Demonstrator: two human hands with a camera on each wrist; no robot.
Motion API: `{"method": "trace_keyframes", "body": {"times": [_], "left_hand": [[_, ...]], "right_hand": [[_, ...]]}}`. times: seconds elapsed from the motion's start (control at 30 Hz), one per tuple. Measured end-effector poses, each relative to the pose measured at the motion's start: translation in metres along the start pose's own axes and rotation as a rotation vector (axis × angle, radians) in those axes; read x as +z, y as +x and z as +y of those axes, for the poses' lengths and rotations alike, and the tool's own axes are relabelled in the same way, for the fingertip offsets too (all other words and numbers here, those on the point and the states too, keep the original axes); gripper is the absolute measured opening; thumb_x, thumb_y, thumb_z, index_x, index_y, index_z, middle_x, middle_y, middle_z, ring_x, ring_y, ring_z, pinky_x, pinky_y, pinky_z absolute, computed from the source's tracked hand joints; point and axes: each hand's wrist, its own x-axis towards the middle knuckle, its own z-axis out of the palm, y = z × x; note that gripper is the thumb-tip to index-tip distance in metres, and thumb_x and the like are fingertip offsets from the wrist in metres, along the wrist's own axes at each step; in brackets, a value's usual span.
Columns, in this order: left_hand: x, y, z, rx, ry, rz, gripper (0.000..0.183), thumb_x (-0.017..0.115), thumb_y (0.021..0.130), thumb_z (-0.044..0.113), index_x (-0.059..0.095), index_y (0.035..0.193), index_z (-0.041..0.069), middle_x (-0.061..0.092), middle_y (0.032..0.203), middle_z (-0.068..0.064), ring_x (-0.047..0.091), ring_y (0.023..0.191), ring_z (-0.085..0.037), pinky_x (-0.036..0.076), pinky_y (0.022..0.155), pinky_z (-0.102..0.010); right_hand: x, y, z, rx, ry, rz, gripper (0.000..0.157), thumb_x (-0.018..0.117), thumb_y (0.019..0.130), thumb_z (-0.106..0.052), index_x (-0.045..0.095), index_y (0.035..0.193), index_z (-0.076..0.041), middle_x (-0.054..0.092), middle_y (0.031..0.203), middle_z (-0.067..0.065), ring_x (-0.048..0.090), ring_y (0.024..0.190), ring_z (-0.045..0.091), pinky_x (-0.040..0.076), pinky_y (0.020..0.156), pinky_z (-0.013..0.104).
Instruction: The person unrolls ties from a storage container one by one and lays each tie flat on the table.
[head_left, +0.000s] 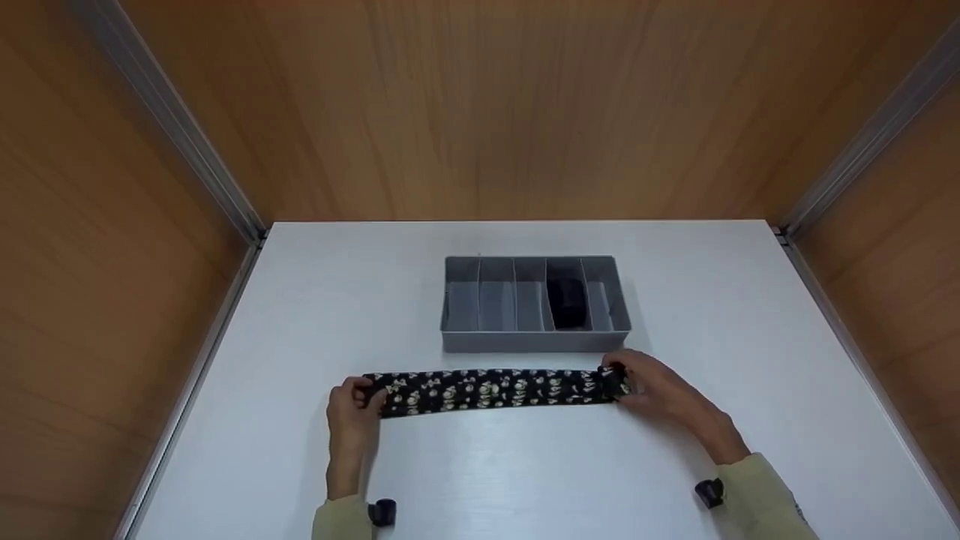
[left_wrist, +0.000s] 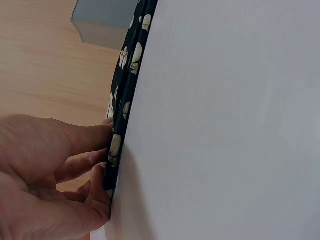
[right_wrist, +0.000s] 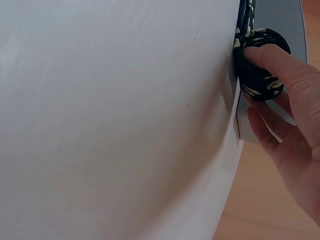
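A long folded strip of black cloth with a cream skull-like print (head_left: 487, 388) stretches across the white table in front of the divided box. My left hand (head_left: 352, 416) pinches its left end between thumb and fingers, seen also in the left wrist view. At the other end the cloth is wound into a tight roll (right_wrist: 265, 82). My right hand (head_left: 660, 390) grips this roll, the thumb pressed against its side and the fingers at its far side. Most of the roll is hidden by the right hand in the head view.
Just behind the cloth stands a grey box (head_left: 536, 343) with several narrow compartments. A dark rolled-looking bundle (head_left: 568, 302) sits in its second compartment from the right. Wooden panels (head_left: 495, 112) enclose the white table (head_left: 360, 292) at the back and both sides.
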Motion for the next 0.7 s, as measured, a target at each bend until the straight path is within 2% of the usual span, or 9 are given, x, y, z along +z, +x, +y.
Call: {"method": "trace_keyframes", "body": {"times": [0.13,0.4,0.7], "left_hand": [[-0.001,-0.001,0.0,0.02,-0.002,0.009,0.027,0.07,0.097,0.007,0.061,0.119,-0.006,0.051,0.102,-0.016,0.049,0.095,-0.027,0.041,0.08,-0.037],[-0.002,0.0,0.001,0.012,0.008,0.014,0.026,0.07,0.098,0.007,0.061,0.119,-0.006,0.051,0.103,-0.016,0.049,0.096,-0.027,0.042,0.08,-0.037],[-0.001,-0.001,0.0,-0.005,0.003,0.004,0.026,0.07,0.098,0.008,0.061,0.119,-0.005,0.052,0.104,-0.016,0.05,0.097,-0.028,0.042,0.081,-0.038]], "right_hand": [[-0.002,-0.002,0.002,0.015,0.008,-0.006,0.061,0.083,0.079,0.008,0.06,0.13,-0.016,0.064,0.122,-0.003,0.057,0.111,0.016,0.048,0.098,0.039],[-0.006,-0.006,0.007,0.01,-0.011,-0.01,0.06,0.084,0.079,0.007,0.06,0.132,-0.011,0.064,0.13,0.005,0.057,0.124,0.027,0.045,0.104,0.045],[-0.007,-0.011,0.012,0.025,-0.041,-0.008,0.061,0.084,0.079,0.007,0.06,0.132,-0.006,0.064,0.131,0.011,0.057,0.124,0.033,0.046,0.103,0.049]]}}
